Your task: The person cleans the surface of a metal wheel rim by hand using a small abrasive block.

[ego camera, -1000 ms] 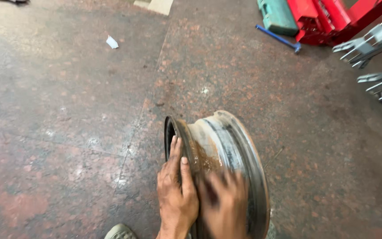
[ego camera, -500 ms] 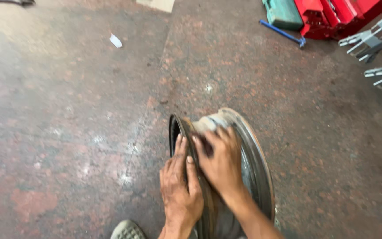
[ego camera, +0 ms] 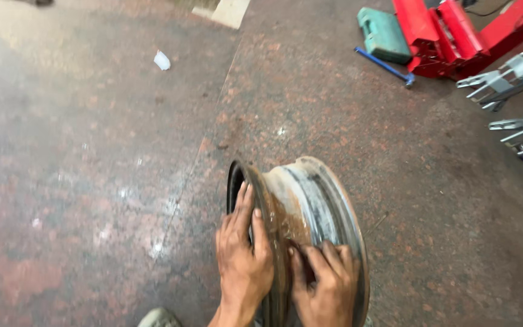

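One rusty steel wheel rim [ego camera: 301, 206] stands on edge on the speckled stone floor [ego camera: 92, 181], well apart from a green case [ego camera: 384, 35], red equipment [ego camera: 449, 33] and a white scrap [ego camera: 161, 60]. The left hand [ego camera: 244, 260] lies flat on its near flange, grip apart; the right hand [ego camera: 327, 281] presses curled fingers on the barrel, clamping nothing.

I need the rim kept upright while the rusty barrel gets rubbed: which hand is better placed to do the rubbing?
Probably the right hand: its fingers lie on the rusty barrel of the steel wheel rim. The left hand lies flat along the rim's left edge, so it looks better placed for steadying.
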